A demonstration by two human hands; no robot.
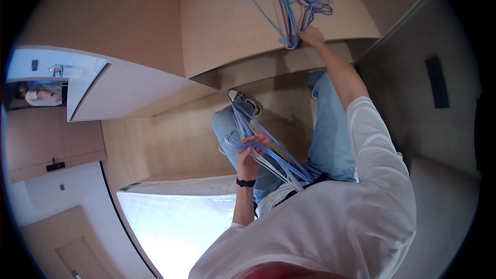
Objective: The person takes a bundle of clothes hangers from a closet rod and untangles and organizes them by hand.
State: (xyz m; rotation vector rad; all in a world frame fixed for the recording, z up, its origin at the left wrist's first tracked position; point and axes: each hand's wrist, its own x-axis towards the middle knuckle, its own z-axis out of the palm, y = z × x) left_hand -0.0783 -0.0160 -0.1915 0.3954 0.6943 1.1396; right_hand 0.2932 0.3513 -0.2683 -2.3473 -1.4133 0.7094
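Mid-frame, the person's left hand point(250, 157), a black watch point(245, 182) at its wrist, has its fingers curled around blue and white hangers point(281, 160). At upper right, the right hand point(312, 36) reaches a pile of hangers point(291, 18) on a wooden panel point(222, 31); whether its fingers grip any cannot be told

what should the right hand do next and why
Probably gather up the hanger pile on the wooden surface: the right hand is at the pile's near edge, while the left hand is taken up with a bundle of blue and white hangers.
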